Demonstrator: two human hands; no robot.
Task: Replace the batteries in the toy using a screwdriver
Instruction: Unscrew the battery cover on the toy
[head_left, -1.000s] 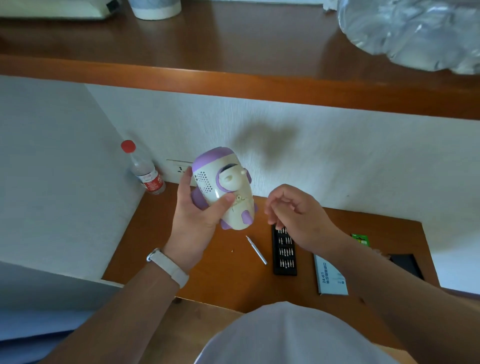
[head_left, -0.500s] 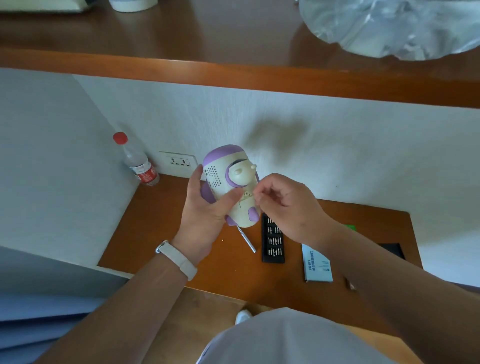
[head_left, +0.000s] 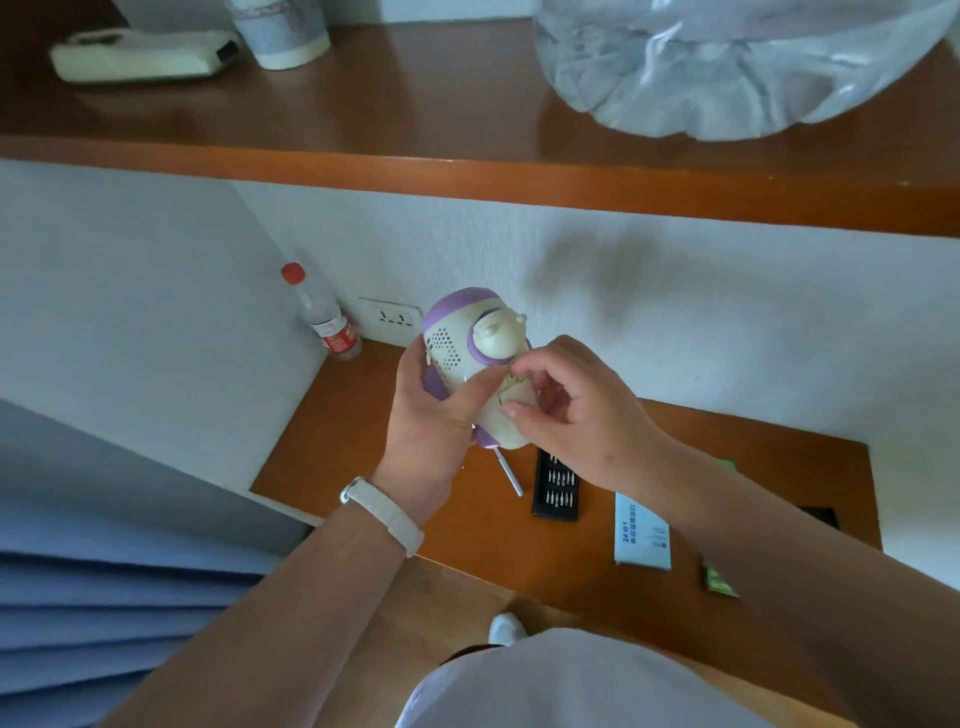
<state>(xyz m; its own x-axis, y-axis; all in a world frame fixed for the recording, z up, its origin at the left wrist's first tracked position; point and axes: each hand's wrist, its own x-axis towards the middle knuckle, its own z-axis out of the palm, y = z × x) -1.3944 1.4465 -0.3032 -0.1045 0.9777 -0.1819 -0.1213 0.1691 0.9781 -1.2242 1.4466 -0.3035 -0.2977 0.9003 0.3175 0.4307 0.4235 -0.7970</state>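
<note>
**One toy, two hands, above the desk**

Nearest us, we count two hands and one toy. The left hand (head_left: 431, 415), a white strap (head_left: 384, 512) on its wrist, wraps around the toy (head_left: 467, 358) from the left side, with the thumb pressed across its cream front. The right hand (head_left: 576, 415) has its fingers curled, their tips against the toy's lower front. The tips are too crowded for us to tell whether they pinch anything.

The toy is held in the air above the desk (head_left: 363, 457). Its long axis is tilted, with the purple cap up and away to the left and the base down towards us.

Below it, one slim screwdriver (head_left: 508, 473) lies on the desk, just beside one black bit case (head_left: 556, 486). One pale box (head_left: 641, 535) lies further right.

At the back wall we see one red-capped bottle (head_left: 324, 317) next to one socket (head_left: 390, 319). On the shelf (head_left: 467, 104) above are one cup (head_left: 283, 31) and one clear plastic bag (head_left: 727, 67).
</note>
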